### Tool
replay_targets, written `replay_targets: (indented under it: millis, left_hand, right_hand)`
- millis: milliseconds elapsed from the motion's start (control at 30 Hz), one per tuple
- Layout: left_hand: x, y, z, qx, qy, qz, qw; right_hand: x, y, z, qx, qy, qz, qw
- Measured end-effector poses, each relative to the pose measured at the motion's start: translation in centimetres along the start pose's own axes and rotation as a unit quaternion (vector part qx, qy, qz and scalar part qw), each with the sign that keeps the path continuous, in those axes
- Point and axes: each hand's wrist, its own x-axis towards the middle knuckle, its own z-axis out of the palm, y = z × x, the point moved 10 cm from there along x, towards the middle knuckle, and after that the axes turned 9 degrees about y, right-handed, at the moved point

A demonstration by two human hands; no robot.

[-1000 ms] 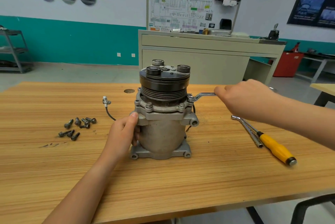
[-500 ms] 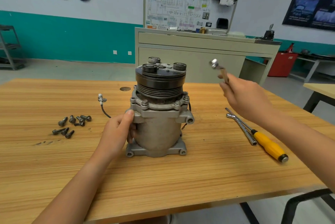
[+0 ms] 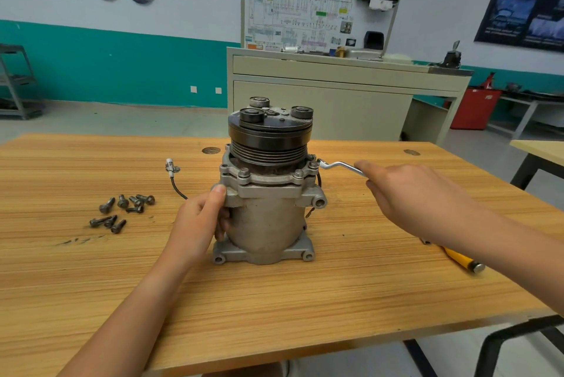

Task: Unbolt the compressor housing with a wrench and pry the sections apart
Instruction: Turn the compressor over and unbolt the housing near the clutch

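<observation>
A grey metal compressor (image 3: 268,218) stands upright in the middle of the wooden table (image 3: 274,300), its black pulley (image 3: 270,138) on top. My left hand (image 3: 203,218) grips the housing's left side, thumb on the flange. My right hand (image 3: 409,196) holds a silver offset wrench (image 3: 338,166) by its handle. The wrench's ring end sits on a bolt at the flange's right rear. Two more bolts (image 3: 244,173) show on the flange's front.
Several loose bolts (image 3: 122,210) lie on the table to the left. A white connector on a black wire (image 3: 171,166) lies behind them. A yellow-handled screwdriver (image 3: 460,260) lies right, partly hidden by my forearm. A cabinet (image 3: 335,95) stands behind the table.
My right hand had lifted the wrench up off the flange half a second ago; now it has brought the ring end back down onto the right rear bolt. My left hand kept its grip.
</observation>
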Motion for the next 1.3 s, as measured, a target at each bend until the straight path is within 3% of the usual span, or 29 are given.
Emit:
replay_targets:
  millis: [167, 367, 533, 1167, 1300]
  left_hand:
    - [0.1, -0.1, 0.0, 0.003, -0.002, -0.003, 1.0]
    - [0.0, 0.0, 0.0, -0.001, 0.005, -0.008, 1.0]
    - [-0.1, 0.0, 0.0, -0.009, 0.008, -0.014, 1.0]
    - [0.0, 0.1, 0.1, -0.011, 0.009, -0.006, 1.0]
    - [0.0, -0.1, 0.0, -0.015, 0.009, -0.01, 1.0]
  right_hand:
    - [-0.4, -0.1, -0.7, 0.025, -0.013, 0.037, 0.999]
    - [-0.5, -3.5, -2.1, -0.189, -0.033, -0.059, 0.98]
    - [-0.6, -4.9, -2.3, -0.244, -0.066, -0.091, 0.963]
    - [1.0, -3.7, -1.8, -0.23, -0.024, -0.138, 0.963]
    - [0.9, -2.6, -2.3, -0.174, 0.005, -0.133, 0.976]
